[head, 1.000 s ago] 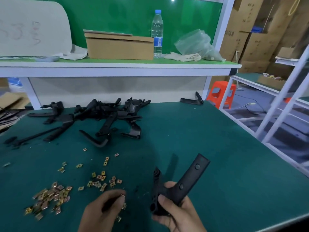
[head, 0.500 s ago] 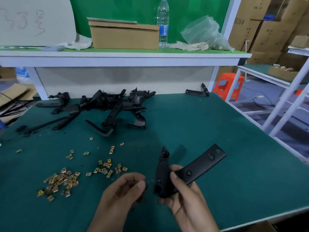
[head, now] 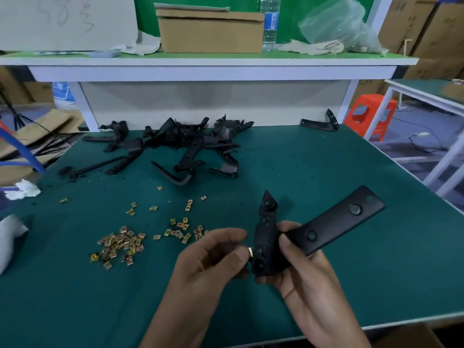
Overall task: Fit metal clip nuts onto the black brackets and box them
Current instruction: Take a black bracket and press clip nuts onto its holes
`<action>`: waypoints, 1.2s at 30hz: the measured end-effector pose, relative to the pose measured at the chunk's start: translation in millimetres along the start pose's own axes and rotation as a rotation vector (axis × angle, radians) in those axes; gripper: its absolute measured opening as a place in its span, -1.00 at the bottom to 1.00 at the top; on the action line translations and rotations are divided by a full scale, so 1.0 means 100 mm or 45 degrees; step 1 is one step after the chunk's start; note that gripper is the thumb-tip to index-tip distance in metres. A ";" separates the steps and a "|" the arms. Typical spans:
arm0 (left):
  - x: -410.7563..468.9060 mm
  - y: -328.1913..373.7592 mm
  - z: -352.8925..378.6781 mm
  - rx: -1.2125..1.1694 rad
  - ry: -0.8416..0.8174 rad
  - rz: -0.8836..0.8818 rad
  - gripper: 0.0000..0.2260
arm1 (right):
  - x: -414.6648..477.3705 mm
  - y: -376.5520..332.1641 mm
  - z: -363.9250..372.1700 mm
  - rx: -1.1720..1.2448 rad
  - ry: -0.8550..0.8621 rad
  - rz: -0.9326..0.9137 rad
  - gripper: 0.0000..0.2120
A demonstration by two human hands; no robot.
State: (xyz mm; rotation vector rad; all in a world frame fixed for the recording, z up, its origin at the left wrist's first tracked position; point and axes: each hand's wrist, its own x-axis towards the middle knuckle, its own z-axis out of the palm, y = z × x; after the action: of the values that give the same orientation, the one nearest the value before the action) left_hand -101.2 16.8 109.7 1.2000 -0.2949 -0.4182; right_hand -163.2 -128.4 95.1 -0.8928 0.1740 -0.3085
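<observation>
My right hand (head: 301, 277) grips a black L-shaped bracket (head: 329, 222) above the green table, its long arm pointing up and right. My left hand (head: 213, 257) pinches a small brass clip nut (head: 250, 251) and holds it against the bracket's left edge. Several loose clip nuts (head: 120, 244) lie scattered on the table to the left. A pile of black brackets (head: 185, 146) sits at the back of the table.
One more bracket (head: 320, 123) lies at the table's back right corner. On the raised white shelf (head: 208, 64) stand a cardboard box (head: 209, 30), a water bottle (head: 270, 23) and a plastic bag (head: 336, 23). An orange stool (head: 369, 116) stands beyond the right edge.
My left hand rose from the loose nuts on the table and brought one clip nut up to the bracket's edge. My right hand tilted the bracket flatter and further right.
</observation>
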 end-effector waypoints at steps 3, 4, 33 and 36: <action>-0.01 0.02 -0.04 -0.003 -0.029 -0.053 -0.81 | 0.00 0.00 -0.02 -0.068 -0.005 0.024 -0.88; -0.01 0.02 -0.06 0.006 -0.046 -0.078 -0.80 | -0.01 0.01 -0.04 -0.093 -0.014 0.043 -0.88; 0.95 -0.55 -0.74 1.283 0.084 0.058 -0.94 | -0.06 0.27 -0.39 -0.174 0.249 0.145 -0.81; 0.66 -0.42 -0.53 0.767 0.038 -0.010 -0.84 | -0.04 0.24 -0.31 -0.140 0.188 0.135 -0.82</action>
State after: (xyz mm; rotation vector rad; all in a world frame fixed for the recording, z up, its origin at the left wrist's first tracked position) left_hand -26.8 17.7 52.0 1.7940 -0.4066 -0.3251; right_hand -170.5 -136.1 56.9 -0.9665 0.3765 -0.2683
